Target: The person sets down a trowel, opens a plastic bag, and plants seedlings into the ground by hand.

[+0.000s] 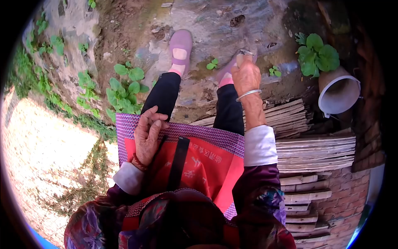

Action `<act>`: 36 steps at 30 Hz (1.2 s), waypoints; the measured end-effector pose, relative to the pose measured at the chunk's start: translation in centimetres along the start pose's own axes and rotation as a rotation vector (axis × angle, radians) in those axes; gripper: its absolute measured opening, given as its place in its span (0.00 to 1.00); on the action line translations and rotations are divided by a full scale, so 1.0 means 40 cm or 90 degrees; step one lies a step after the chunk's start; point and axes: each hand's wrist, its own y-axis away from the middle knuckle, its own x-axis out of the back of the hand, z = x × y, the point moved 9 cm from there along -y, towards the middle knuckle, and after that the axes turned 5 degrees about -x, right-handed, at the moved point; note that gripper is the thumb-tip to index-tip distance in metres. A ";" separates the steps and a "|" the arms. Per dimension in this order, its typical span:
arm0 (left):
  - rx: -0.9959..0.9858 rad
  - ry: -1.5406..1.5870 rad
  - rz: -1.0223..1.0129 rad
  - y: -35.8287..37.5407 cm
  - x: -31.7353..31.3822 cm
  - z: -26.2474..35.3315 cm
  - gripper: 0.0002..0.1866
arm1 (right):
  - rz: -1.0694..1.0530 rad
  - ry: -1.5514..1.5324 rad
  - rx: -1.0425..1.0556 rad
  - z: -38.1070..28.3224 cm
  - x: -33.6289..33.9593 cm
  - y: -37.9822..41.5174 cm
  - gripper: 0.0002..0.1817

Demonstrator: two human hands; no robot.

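My right hand, with a silver bangle at the wrist, reaches forward over my right shoe. Its fingers are closed, and a small greyish thing shows at the fingertips; what it is I cannot tell. Close by on the ground grow two small seedlings, one seedling between my shoes and another seedling to the right of the hand. My left hand hovers over the edge of my red apron, palm turned inward. Its fingers are loosely bent and apart, with nothing visible in them.
Leafy plants grow at the left through plastic-covered soil. To the right, a larger plant stands above a tipped white bucket. Stacked wooden slats lie beside my right arm, near brick paving.
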 end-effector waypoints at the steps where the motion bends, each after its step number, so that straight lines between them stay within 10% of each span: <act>1: 0.001 0.001 -0.001 -0.002 0.000 0.001 0.18 | 0.027 -0.029 -0.014 0.002 0.008 0.002 0.17; 36: 0.037 0.025 0.017 -0.026 -0.021 0.003 0.18 | 0.167 -0.292 -0.325 0.283 -0.025 -0.040 0.20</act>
